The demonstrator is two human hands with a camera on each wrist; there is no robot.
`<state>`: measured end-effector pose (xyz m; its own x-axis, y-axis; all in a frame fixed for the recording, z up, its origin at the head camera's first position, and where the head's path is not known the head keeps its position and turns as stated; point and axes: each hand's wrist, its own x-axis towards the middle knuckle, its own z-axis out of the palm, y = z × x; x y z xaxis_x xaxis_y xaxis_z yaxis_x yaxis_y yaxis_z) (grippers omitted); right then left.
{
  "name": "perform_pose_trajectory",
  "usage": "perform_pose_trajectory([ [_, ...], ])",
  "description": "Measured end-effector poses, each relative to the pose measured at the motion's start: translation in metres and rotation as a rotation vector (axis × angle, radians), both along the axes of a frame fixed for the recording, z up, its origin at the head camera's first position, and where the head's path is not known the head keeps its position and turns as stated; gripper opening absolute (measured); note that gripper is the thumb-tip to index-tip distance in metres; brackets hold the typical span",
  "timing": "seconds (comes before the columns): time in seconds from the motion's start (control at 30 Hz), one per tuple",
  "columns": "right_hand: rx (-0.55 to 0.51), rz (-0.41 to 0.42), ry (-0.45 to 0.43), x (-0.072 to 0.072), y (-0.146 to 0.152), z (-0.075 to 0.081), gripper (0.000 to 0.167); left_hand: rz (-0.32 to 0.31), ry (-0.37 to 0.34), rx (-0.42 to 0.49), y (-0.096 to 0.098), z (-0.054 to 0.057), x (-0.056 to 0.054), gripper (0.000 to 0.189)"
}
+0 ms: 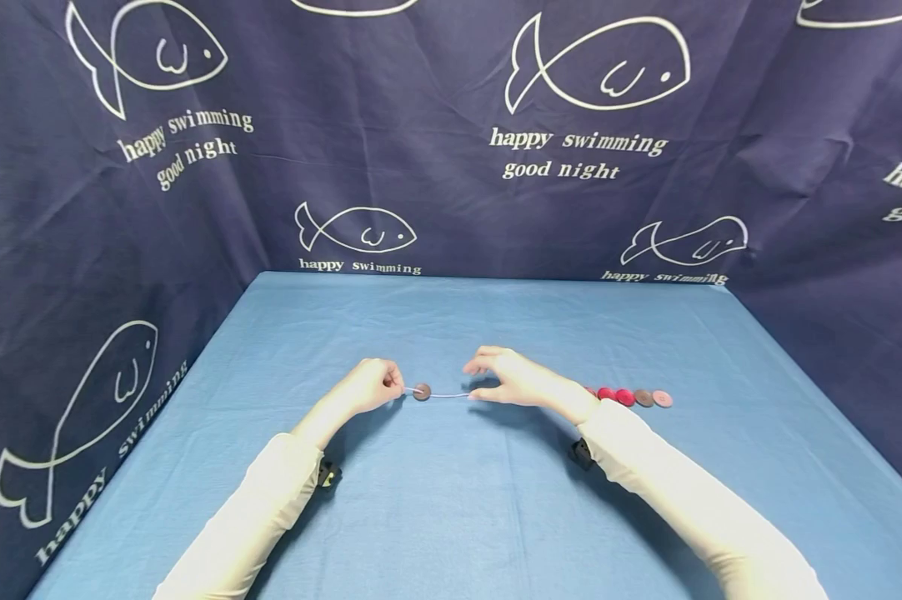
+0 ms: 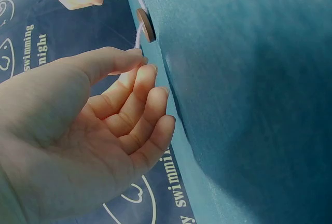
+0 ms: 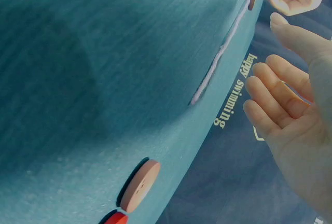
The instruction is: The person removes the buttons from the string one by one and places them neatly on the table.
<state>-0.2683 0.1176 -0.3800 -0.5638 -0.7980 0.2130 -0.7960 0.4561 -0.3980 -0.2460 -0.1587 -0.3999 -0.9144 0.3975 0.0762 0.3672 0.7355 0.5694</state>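
Observation:
My left hand (image 1: 368,386) pinches one end of a thin pale lilac string (image 1: 448,397) between thumb and index finger. Just past those fingertips, a brown button (image 1: 422,392) is threaded on the string, tilted on its edge in the left wrist view. The rest of the string runs right along the blue cloth, its free end lying there in the right wrist view. Above that end my right hand (image 1: 513,379) hovers with thumb and fingers spread apart, holding nothing.
Right of the right hand lies a row of loose buttons, including a red button (image 1: 625,397), a second brown button (image 1: 643,398) and a pink button (image 1: 663,399). The right forearm overlaps the row's near end. Dark fish-print curtains (image 1: 451,167) enclose the blue-covered table (image 1: 451,517).

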Motion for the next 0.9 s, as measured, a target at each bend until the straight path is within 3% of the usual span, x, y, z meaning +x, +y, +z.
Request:
perform_pose_trajectory([
  [0.9, 0.047, 0.056, -0.007, 0.001, -0.035, 0.004, 0.036, 0.005, -0.001, -0.015, 0.003, 0.000, 0.002, 0.009],
])
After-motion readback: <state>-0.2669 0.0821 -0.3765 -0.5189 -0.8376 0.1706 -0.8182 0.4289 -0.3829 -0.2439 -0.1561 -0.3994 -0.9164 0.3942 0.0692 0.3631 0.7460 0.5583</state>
